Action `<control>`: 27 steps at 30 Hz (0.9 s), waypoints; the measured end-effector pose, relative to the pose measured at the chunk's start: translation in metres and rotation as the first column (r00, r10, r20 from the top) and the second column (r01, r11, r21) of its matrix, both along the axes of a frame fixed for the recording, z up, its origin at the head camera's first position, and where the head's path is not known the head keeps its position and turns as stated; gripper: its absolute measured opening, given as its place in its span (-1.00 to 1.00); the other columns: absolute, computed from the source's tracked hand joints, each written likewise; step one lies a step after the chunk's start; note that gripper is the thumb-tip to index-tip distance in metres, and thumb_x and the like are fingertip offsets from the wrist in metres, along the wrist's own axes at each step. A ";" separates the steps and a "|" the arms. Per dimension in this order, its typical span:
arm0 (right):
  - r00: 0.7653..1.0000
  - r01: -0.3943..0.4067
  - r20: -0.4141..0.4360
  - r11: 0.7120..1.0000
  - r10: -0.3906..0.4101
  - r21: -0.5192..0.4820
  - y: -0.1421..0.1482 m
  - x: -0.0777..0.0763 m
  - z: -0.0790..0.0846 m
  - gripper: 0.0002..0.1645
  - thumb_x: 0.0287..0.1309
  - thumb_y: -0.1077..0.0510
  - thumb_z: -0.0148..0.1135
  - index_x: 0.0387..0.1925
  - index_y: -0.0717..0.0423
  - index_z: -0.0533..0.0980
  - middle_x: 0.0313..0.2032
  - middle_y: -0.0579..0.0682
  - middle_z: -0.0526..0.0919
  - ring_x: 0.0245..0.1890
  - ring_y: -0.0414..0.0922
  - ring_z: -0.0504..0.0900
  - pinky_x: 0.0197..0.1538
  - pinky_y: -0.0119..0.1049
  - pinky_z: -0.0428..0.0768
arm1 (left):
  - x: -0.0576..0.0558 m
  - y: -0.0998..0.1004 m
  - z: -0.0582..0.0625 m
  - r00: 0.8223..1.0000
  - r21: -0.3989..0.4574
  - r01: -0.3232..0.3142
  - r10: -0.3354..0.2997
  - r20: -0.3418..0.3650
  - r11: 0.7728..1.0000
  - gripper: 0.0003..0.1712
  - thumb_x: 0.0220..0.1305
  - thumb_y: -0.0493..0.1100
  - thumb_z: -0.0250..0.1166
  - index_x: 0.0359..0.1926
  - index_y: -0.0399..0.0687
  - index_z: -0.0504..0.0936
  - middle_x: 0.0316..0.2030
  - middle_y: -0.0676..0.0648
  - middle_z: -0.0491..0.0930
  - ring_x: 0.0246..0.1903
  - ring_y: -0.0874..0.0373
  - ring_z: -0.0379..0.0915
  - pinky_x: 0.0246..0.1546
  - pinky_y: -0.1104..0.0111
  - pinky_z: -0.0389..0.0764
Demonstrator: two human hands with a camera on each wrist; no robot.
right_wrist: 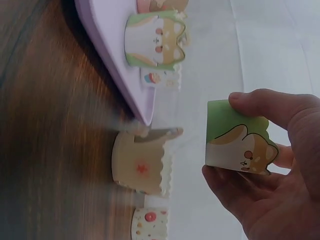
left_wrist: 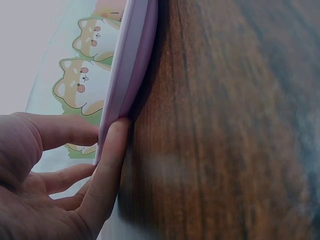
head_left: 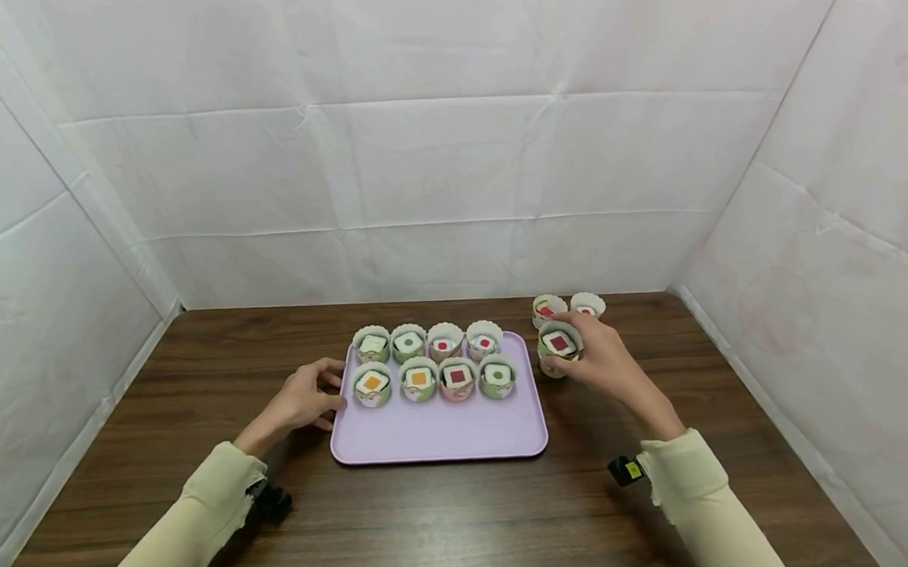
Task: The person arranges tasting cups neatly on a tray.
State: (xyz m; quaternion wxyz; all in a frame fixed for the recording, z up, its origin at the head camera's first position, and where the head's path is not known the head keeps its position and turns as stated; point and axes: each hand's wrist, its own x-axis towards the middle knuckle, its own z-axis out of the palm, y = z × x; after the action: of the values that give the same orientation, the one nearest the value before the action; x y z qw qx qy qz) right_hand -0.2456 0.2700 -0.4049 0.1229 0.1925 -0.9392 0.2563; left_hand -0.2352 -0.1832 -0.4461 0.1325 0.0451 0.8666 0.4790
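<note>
In the head view, my left hand [head_left: 303,399] touches the left edge of a lilac tray [head_left: 449,438] with spread fingertips. Several paper cups with white square tops stand on the tray in two rows; one front cup [head_left: 372,384] shows an orange square. To the tray's right, my right hand [head_left: 602,355] grips a green paper cup [head_left: 560,341] with a dark red square on top. The right wrist view shows this dog-printed cup [right_wrist: 240,140] between thumb and fingers, above the table. In the left wrist view, fingertips [left_wrist: 117,130] meet the tray's side wall.
Beyond my right hand stand two more paper cups, one with red inside [head_left: 549,310] and one white-rimmed [head_left: 588,303]. A pale cup [right_wrist: 137,162] sits near the tray's corner in the right wrist view. White sheeting [head_left: 428,166] encloses the dark wooden table [head_left: 446,517].
</note>
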 end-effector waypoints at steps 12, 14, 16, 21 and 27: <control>0.991 -0.101 -0.085 0.995 0.102 0.007 -0.029 0.006 0.001 -0.24 0.06 0.17 0.56 0.27 0.29 0.48 0.18 0.23 0.64 0.18 0.20 0.62 0.21 0.15 0.64 | 0.001 0.001 0.000 1.000 -0.008 -0.007 0.007 -0.003 1.000 -0.23 0.22 -0.42 0.31 0.46 -0.32 0.31 0.13 -0.39 0.45 -0.30 0.06 0.63 -0.43 0.19 0.84; 0.990 -0.116 -0.079 0.993 0.117 0.007 -0.034 0.007 0.001 -0.25 0.05 0.18 0.55 0.27 0.27 0.47 0.19 0.22 0.63 0.19 0.18 0.62 0.21 0.15 0.65 | 0.002 0.001 0.001 1.000 -0.006 -0.007 0.007 -0.004 1.000 -0.22 0.23 -0.41 0.31 0.46 -0.32 0.30 0.13 -0.39 0.45 -0.30 0.05 0.63 -0.43 0.19 0.84; 0.989 -0.133 -0.069 0.991 0.133 0.001 -0.040 0.009 0.001 -0.25 0.05 0.18 0.55 0.27 0.26 0.48 0.21 0.22 0.63 0.22 0.16 0.61 0.22 0.13 0.66 | 0.004 0.001 0.000 1.000 -0.005 -0.007 0.007 0.003 1.000 -0.22 0.23 -0.41 0.31 0.47 -0.33 0.30 0.13 -0.39 0.44 -0.31 0.06 0.63 -0.42 0.19 0.84; 0.981 -0.183 -0.059 0.983 0.183 0.007 -0.052 0.012 -0.001 -0.25 0.06 0.16 0.55 0.27 0.27 0.48 0.21 0.23 0.63 0.22 0.13 0.61 0.23 0.09 0.67 | 0.007 0.000 -0.002 0.999 -0.001 -0.030 0.030 0.024 1.000 -0.21 0.21 -0.42 0.31 0.47 -0.33 0.31 0.10 -0.37 0.47 -0.39 0.09 0.64 -0.43 0.20 0.84; 0.978 -0.195 -0.075 0.981 0.196 0.019 -0.062 0.012 -0.002 -0.24 0.03 0.15 0.57 0.25 0.30 0.50 0.18 0.21 0.64 0.19 0.12 0.63 0.21 0.06 0.69 | 0.005 0.000 0.000 1.000 0.011 -0.018 0.018 -0.016 1.000 -0.21 0.19 -0.41 0.32 0.46 -0.36 0.31 0.07 -0.38 0.49 -0.40 0.11 0.64 -0.43 0.18 0.84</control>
State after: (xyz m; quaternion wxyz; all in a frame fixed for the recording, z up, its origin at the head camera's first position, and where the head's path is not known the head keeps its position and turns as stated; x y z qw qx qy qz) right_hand -0.2340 0.2081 -0.4069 0.1320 0.2942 -0.9119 0.2540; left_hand -0.2304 -0.1833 -0.4463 0.1209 0.0420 0.8654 0.4844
